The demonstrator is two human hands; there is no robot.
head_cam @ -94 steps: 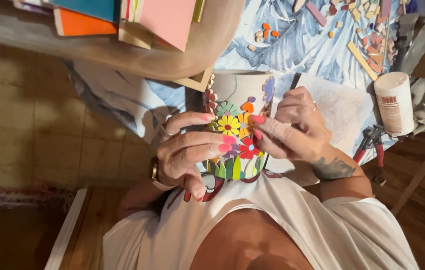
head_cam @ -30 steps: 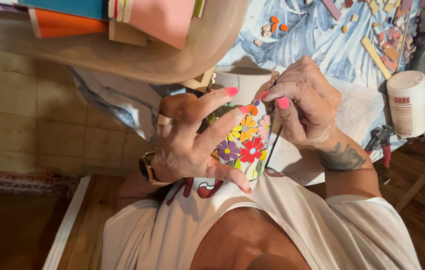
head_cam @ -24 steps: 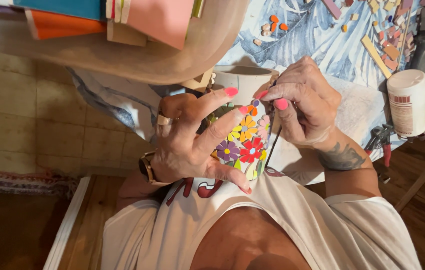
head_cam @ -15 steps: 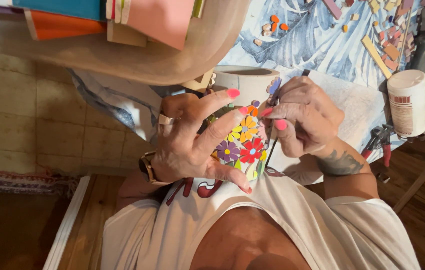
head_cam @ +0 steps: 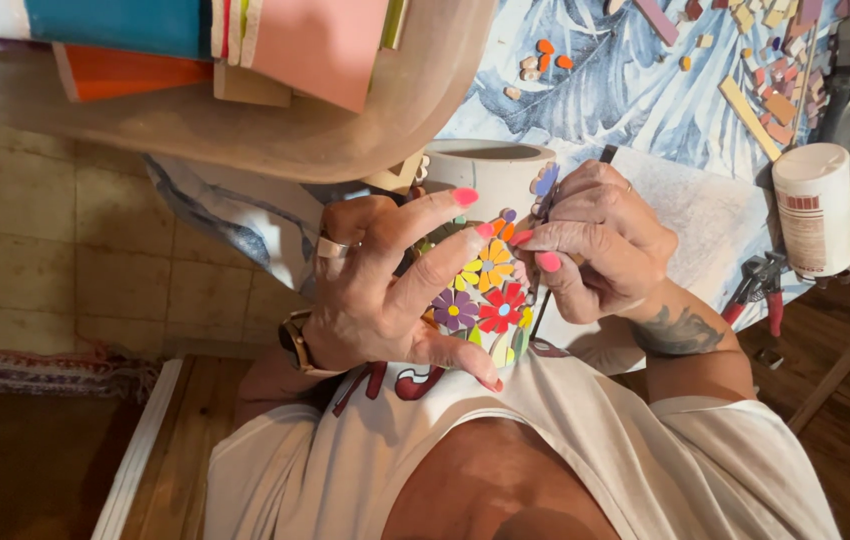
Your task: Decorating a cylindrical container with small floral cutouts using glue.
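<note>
Pot (head_cam: 490, 290) with mosaic flowers sits cradled in left hand (head_cam: 375, 290), right hand (head_cam: 595, 240) touching.

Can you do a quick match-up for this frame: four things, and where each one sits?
Things:
1. flower pot
2. white bottle
3. red pliers
4. watch

Places:
A. on the left wrist
B. standing at the right edge of the table
C. held between both hands
D. lying on the table just below the bottle

Pairs: 1-C, 2-B, 3-D, 4-A

The left hand cups the pot; the right hand works a thin tool against it.
</note>
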